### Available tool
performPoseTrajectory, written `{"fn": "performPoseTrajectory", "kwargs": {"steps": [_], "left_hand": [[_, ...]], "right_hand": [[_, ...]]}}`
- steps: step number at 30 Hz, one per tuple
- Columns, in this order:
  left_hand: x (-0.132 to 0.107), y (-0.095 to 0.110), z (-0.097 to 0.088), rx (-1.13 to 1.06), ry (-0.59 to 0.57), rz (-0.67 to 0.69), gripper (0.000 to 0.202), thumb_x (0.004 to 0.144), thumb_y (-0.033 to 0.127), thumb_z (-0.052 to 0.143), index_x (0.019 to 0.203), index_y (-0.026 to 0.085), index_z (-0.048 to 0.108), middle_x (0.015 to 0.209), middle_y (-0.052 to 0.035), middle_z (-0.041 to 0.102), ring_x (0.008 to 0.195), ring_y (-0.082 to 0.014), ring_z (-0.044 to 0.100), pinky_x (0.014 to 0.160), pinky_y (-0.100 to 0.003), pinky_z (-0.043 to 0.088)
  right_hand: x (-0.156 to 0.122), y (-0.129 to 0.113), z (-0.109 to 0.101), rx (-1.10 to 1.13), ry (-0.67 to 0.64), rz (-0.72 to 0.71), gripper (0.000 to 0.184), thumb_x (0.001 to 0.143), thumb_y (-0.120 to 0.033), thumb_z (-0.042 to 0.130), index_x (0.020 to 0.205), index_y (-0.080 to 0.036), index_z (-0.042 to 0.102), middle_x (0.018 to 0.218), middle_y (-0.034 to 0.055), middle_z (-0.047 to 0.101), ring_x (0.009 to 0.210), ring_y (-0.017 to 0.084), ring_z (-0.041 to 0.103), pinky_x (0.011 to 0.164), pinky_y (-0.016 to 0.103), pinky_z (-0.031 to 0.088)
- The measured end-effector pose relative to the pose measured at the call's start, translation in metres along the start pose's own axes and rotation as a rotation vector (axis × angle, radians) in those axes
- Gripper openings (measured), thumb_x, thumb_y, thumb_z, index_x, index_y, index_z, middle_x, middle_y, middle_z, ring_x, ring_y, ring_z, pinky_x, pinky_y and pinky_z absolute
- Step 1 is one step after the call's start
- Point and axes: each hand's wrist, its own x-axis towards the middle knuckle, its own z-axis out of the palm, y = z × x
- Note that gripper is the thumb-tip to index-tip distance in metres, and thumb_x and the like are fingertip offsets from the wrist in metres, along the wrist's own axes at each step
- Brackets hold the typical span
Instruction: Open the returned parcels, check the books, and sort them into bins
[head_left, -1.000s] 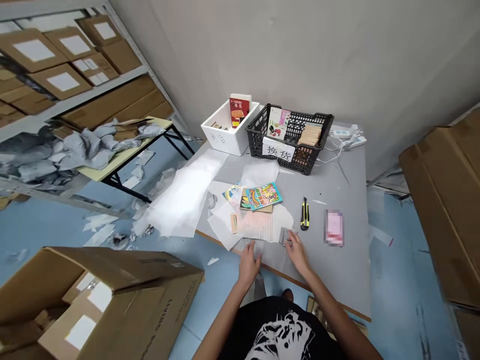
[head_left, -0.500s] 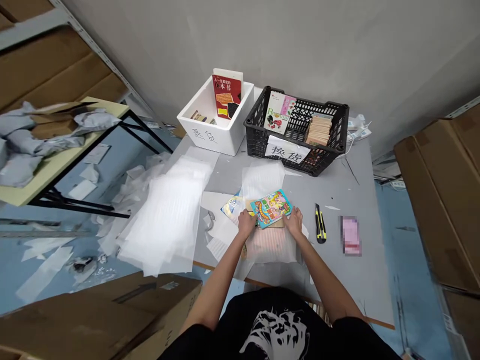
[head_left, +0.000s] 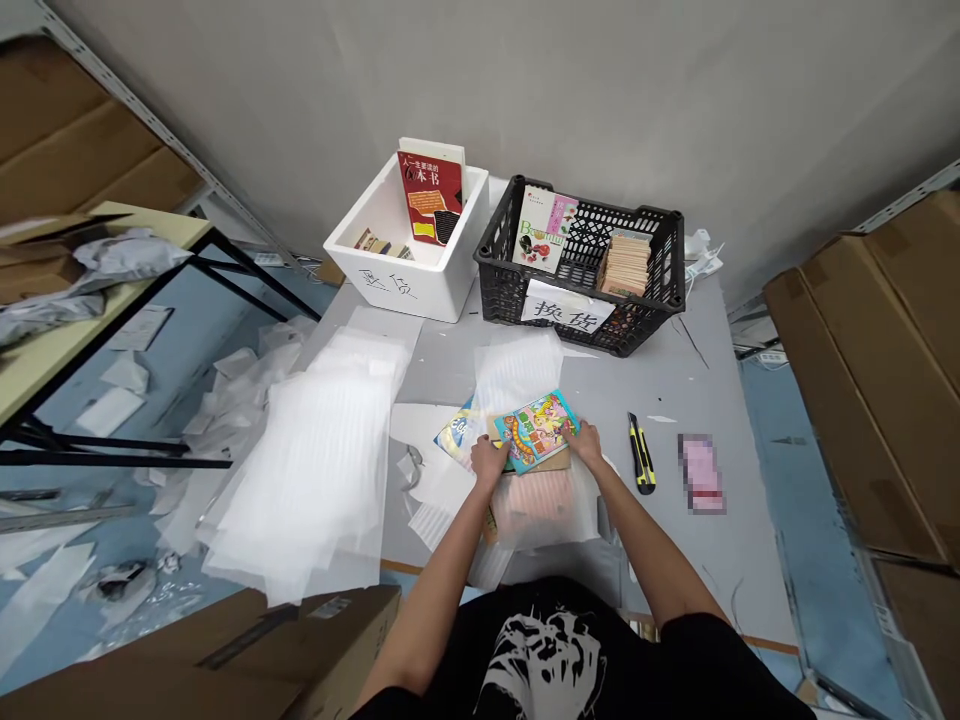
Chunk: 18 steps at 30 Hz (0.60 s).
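Observation:
A small book with a colourful cartoon cover (head_left: 537,432) lies tilted in front of me, between my hands. My left hand (head_left: 490,459) is closed on its left edge. Around its right edge my right hand (head_left: 586,442) is closed too, thumb on the cover. Beneath the book are brown cardboard and a sheet of translucent packing foam (head_left: 536,505), with something pinkish showing through. Another foam sheet (head_left: 519,372) extends behind the book. A blue and yellow printed item (head_left: 453,436) sticks out at the left, partly covered by foam.
A stack of white foam sheets (head_left: 304,450) hangs over the table's left side. At the back stand a white foam box (head_left: 405,280) and a black crate (head_left: 577,335), both holding books. A utility knife (head_left: 641,455) and a pixelated pink item (head_left: 702,474) lie right.
The camera view has shifted, so the surroundings sit further left. Both hands stay on the cartoon book, which is little moved on the table.

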Motion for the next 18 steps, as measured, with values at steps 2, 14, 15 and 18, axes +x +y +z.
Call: {"fn": "performPoseTrajectory", "kwargs": {"steps": [2, 14, 15, 18], "left_hand": [[0.0, 0.002, -0.001, -0.085, -0.018, 0.006, 0.044, 0.07, 0.037, 0.065, 0.104, 0.015, 0.047, 0.112, -0.0196, 0.061, 0.111, -0.032, 0.057, 0.084, -0.038, 0.045], [-0.051, 0.038, 0.014, -0.621, -0.46, 0.279, 0.056, 0.069, 0.052, 0.068, 0.103, 0.023, 0.035, 0.107, -0.0062, 0.065, 0.089, -0.019, 0.066, 0.076, -0.035, 0.054], [-0.056, 0.04, 0.022, -0.59, -0.499, 0.295, 0.053, 0.072, 0.051, 0.066, 0.105, 0.022, 0.035, 0.108, -0.007, 0.064, 0.09, -0.0187, 0.066, 0.077, -0.035, 0.054], [-0.072, 0.045, 0.052, -0.299, -0.512, 0.338, 0.04, 0.079, 0.04, 0.06, 0.107, 0.02, 0.04, 0.105, -0.0068, 0.066, 0.089, -0.0179, 0.065, 0.077, -0.033, 0.053]], "right_hand": [[0.001, -0.002, 0.003, 0.042, -0.043, 0.01, 0.044, 0.072, -0.038, 0.062, 0.107, -0.011, 0.061, 0.109, 0.017, 0.064, 0.115, 0.031, 0.053, 0.093, 0.036, 0.04], [-0.036, 0.032, -0.05, 0.587, -0.154, -0.014, 0.046, 0.075, -0.054, 0.058, 0.103, -0.018, 0.059, 0.1, 0.0089, 0.072, 0.089, 0.023, 0.069, 0.075, 0.032, 0.054], [-0.042, 0.045, -0.063, 0.643, -0.151, -0.009, 0.047, 0.074, -0.055, 0.059, 0.103, -0.019, 0.059, 0.098, 0.0084, 0.072, 0.086, 0.023, 0.069, 0.074, 0.032, 0.055], [-0.064, 0.09, -0.089, 0.829, -0.075, 0.055, 0.051, 0.061, -0.052, 0.073, 0.096, -0.019, 0.06, 0.091, 0.0075, 0.073, 0.079, 0.024, 0.07, 0.07, 0.035, 0.056]]}}
